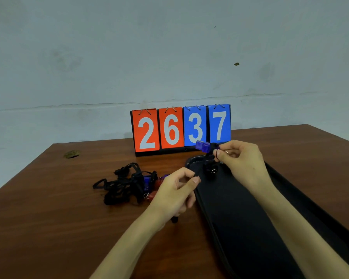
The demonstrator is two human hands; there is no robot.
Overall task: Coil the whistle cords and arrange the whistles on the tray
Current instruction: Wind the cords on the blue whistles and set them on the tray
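Early stage: right hand (pixel 242 158) pinches a blue whistle (pixel 204 147) above the tray's (pixel 240 208) far end, left hand (pixel 173 190) pinches its cord (pixel 206 159); tangled pile (pixel 127 184) left of the tray awaits coiling

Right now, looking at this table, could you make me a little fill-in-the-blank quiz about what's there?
The right hand holds a ____ whistle.
The left hand pinches that whistle's cord, which is ____.
The scoreboard reads ____.
The tangled pile of whistles lies on the table to the ____ of the tray.
Missing words: blue; black; 2637; left.
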